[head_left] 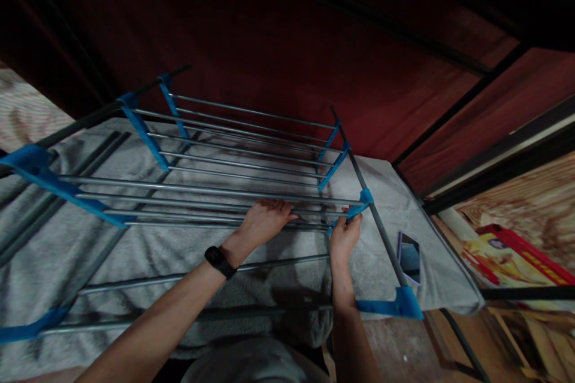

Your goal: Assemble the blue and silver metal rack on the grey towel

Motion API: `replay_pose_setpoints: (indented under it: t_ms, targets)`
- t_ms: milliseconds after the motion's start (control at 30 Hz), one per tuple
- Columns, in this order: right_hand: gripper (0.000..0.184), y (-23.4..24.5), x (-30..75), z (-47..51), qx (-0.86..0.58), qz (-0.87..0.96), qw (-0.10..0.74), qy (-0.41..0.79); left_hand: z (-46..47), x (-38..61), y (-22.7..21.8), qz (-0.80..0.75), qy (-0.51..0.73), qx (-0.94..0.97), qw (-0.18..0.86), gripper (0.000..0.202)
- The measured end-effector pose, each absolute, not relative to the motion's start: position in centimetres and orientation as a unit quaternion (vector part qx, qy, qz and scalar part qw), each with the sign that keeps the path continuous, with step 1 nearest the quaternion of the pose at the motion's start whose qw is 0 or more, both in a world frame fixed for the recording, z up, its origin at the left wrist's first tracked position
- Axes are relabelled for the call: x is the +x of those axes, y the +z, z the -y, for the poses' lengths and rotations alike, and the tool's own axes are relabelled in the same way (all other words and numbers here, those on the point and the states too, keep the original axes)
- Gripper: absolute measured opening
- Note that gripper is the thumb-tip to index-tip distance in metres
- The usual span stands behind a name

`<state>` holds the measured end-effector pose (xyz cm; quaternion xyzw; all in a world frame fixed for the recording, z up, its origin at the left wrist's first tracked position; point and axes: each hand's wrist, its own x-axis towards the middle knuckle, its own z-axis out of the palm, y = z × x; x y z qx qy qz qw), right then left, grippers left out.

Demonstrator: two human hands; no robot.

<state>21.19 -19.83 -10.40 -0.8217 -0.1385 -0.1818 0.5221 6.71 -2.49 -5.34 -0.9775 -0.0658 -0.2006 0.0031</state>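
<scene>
A metal rack [211, 191] with grey bars and blue plastic side brackets lies on its side on a grey towel [148, 251]. My left hand [265, 221], with a black watch on the wrist, has its fingers curled over the bars of the near tier. My right hand [345, 233] is closed on the blue bracket [357, 209] at the right end of that tier, where the bars meet the dark upright pole [381, 227].
A phone [408, 257] lies on the towel to the right of the rack. A red and yellow box [512, 257] rests on the wooden floor at the far right. A dark red wall rises behind the rack.
</scene>
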Motion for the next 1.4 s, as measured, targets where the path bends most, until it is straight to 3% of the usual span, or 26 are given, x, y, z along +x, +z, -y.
replay_pose_setpoints:
  t_ms: [300, 500, 833, 1400]
  targets:
    - [0.029, -10.9, 21.5, 20.1, -0.829, 0.134, 0.513, -0.179, 2.7, 6.3, -5.3, 0.062, -0.195, -0.979, -0.001, 0.023]
    - [0.029, -10.9, 21.5, 20.6, -0.836, 0.147, 0.5, -0.171, 1.9, 4.6, -5.6, 0.046, -0.2, -0.978, 0.029, 0.011]
    - [0.03, -11.0, 21.8, 20.9, -0.845, 0.148, 0.48, -0.183, -3.1, -0.8, -6.8, 0.165, -0.211, -0.961, 0.063, 0.008]
    - [0.023, -12.1, 22.7, 21.3, -0.863, 0.133, 0.45, -0.188, -5.9, -7.7, -6.0, 0.229, -0.343, -0.893, -0.183, 0.034]
